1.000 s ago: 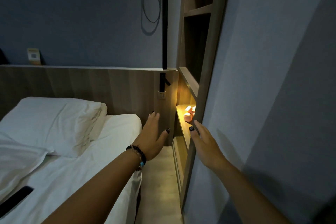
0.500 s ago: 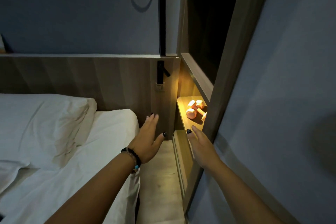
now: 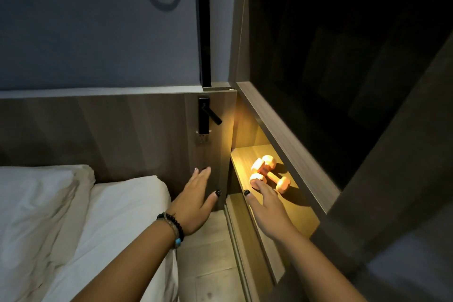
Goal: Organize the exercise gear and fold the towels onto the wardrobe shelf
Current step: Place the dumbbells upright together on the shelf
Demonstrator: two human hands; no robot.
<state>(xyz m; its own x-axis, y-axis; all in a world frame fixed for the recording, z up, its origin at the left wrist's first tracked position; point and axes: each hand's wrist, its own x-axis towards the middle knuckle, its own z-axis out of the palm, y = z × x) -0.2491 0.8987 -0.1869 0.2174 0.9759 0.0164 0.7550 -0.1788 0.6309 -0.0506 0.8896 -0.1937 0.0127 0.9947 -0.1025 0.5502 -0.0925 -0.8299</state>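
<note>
The right hand (image 3: 270, 206) reaches into the lit wardrobe shelf (image 3: 245, 157), fingers straight and spread wide, gripping nothing; its fingertips (image 3: 260, 183) lie at the near end of one of the two small pink dumbbells (image 3: 268, 175), though in this dim light it is hard to say whether they touch it or stop just short. The dumbbells lie side by side on the glowing shelf, close together, perhaps one resting across the other; the compartment above them is dark and nothing can be made out inside it. The left hand (image 3: 196, 200) hangs flat and wide over the gap between the bed (image 3: 127, 206) and the wardrobe, near the wooden headboard (image 3: 110, 130), holding nothing; beaded bracelets (image 3: 172, 227) circle its wrist.

As for progress, the task looks barely begun; the dumbbells already sit on a shelf but loosely placed, so straightening or moving them seems to be the step in hand. No towels show anywhere in view, folded or not, so that whole part appears to be left; the white pillow (image 3: 36, 191) and sheet on the bed are bedding, not towels, as far as one can judge. Any other exercise gear is out of sight.
</note>
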